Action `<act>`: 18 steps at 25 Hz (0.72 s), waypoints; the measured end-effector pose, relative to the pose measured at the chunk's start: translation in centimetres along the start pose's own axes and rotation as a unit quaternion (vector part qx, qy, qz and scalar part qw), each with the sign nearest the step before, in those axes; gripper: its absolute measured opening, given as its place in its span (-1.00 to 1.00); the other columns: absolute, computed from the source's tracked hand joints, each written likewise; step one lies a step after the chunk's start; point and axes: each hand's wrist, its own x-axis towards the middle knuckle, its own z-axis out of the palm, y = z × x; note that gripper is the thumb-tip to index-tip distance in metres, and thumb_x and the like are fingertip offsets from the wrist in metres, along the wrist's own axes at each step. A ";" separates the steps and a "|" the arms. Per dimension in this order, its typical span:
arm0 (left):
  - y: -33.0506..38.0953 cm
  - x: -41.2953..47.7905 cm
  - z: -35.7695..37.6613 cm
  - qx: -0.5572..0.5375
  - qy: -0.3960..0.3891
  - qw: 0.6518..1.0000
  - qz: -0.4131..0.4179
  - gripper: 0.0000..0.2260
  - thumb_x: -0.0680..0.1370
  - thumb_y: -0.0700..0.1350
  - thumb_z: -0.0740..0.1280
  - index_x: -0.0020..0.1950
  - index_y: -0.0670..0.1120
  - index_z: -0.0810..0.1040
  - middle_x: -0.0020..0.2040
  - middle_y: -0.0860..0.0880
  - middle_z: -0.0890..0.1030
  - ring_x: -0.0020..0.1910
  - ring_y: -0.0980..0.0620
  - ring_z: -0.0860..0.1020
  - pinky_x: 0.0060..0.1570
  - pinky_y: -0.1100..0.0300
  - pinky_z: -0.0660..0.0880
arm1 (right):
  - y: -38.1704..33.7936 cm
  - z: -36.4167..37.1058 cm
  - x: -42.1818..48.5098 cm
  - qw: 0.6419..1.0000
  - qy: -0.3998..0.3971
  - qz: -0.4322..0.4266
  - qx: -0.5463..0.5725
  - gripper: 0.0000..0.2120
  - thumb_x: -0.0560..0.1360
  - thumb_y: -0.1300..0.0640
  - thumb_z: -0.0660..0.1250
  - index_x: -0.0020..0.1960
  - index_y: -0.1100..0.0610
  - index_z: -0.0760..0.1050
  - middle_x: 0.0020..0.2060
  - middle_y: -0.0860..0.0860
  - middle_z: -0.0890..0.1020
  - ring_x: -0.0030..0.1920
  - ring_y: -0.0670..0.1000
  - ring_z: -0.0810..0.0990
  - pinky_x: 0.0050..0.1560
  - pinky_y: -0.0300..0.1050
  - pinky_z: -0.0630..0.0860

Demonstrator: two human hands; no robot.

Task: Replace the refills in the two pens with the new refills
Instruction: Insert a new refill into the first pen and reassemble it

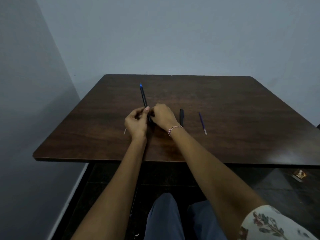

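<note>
Here, both hands meet over the dark wooden surface (225, 104). The left hand (136, 121) has its grip closed tight on a black pen (144, 101), whose blue tip points up and away. The right hand (162, 116) pinches the pen's low end too. Just to the right lies a black pen piece (181, 116), flat. Farther right lies a purple refill (202, 122). A thin pale refill (125, 131) peeks out beside the left wrist.

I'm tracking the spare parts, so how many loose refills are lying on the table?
2: a purple refill right of the black pen piece, and a pale one mostly hidden behind the left hand. More may be hidden.
</note>
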 end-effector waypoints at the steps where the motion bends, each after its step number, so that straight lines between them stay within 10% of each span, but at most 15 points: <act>1: 0.0 0.0 0.0 -0.002 -0.004 1.000 -0.001 -0.93 0.42 -0.16 0.48 -0.13 -0.08 0.63 -0.25 0.06 0.65 -0.28 0.24 0.61 -0.20 0.35 0.55 | 0.0 0.0 0.0 1.000 0.006 0.013 0.004 -0.85 0.49 0.19 0.32 -0.05 0.26 0.60 -0.06 0.21 0.61 -0.03 0.22 0.59 -0.07 -0.02 0.52; 10: 0.4 -0.7 0.8 0.069 -0.119 0.990 0.001 -0.91 0.43 -0.19 0.47 -0.10 -0.16 0.64 -0.30 -0.03 0.61 -0.30 0.10 0.55 -0.20 0.13 0.52 | 4.1 -1.5 -1.9 0.942 0.192 0.095 0.260 -0.83 0.35 0.23 0.51 -0.09 0.11 0.59 -0.27 0.02 0.65 -0.31 -0.15 0.56 -0.30 -0.45 0.44; 18: 0.5 -1.1 1.1 0.171 -0.223 0.960 0.006 -0.92 0.40 -0.13 0.50 -0.13 -0.06 0.66 -0.29 -0.05 0.61 -0.27 0.09 0.54 -0.21 0.22 0.53 | 7.1 -1.9 -5.1 0.872 0.337 0.084 0.346 -0.61 0.41 0.26 0.46 0.21 0.11 0.54 -0.20 -0.04 0.60 -0.26 -0.19 0.55 -0.18 -0.43 0.50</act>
